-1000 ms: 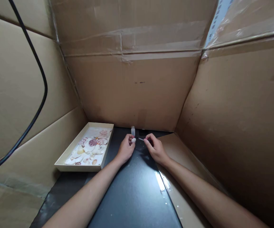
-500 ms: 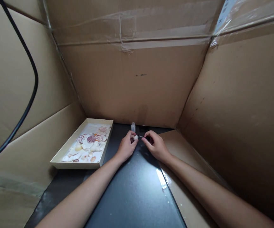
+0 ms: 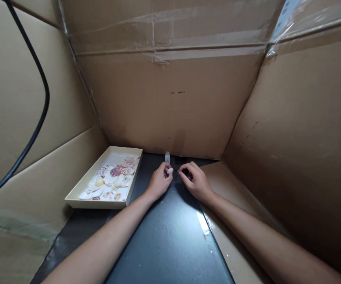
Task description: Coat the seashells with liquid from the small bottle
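Note:
My left hand (image 3: 160,181) is closed in a pinch on a small white shell (image 3: 170,170). Facing it, my right hand (image 3: 196,182) grips a thin brush-like tool (image 3: 175,170) whose dark tip points at the shell. Whether the tip touches the shell is too small to tell. Just behind my left hand stands a small clear bottle (image 3: 167,157), upright and without a cap. Left of my hands lies a shallow cream tray (image 3: 99,204) holding several shells (image 3: 115,172) in white, yellow and purple on a white lining.
A dark tabletop (image 3: 158,240) lies under my forearms. Cardboard walls (image 3: 164,106) rise behind and on both sides. A flat cardboard sheet (image 3: 232,197) covers the right side of the table. One black cable (image 3: 46,94) hangs at the left.
The brush-like tool has shifted slightly against the shell, and more of the white shell shows. The whole view has moved a little; both hands keep their grip.

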